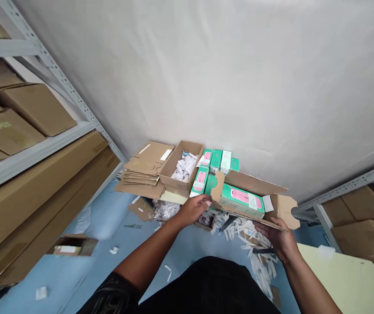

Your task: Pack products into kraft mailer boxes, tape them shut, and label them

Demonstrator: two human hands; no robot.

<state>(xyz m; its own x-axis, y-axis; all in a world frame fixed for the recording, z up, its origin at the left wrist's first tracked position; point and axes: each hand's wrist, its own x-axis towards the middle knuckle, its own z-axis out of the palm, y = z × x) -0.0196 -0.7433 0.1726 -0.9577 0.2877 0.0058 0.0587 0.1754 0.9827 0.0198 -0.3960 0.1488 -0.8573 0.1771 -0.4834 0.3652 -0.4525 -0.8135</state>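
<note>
My right hand [277, 237] holds an open cardboard carton [254, 215] from below near its right end, thumb against the near wall. Inside the carton lies a green product box [239, 198] with a pink picture and a white label. A white slip [267, 203] sits beside it at the right. My left hand [195, 209] is at the carton's left end, fingers curled together close to the end flap [218, 187]; whether they grip that flap I cannot tell. Behind the carton stand several more green boxes [216, 160] on the table.
Left of the green boxes, an open carton [175, 185] holds white packets [185, 167]. Flattened cardboard [151, 158] is stacked beside it. Paper strips [260, 270] litter the blue floor [108, 270]. Shelves with cartons [39, 107] flank both sides; a pale-yellow panel [344, 279] is at lower right.
</note>
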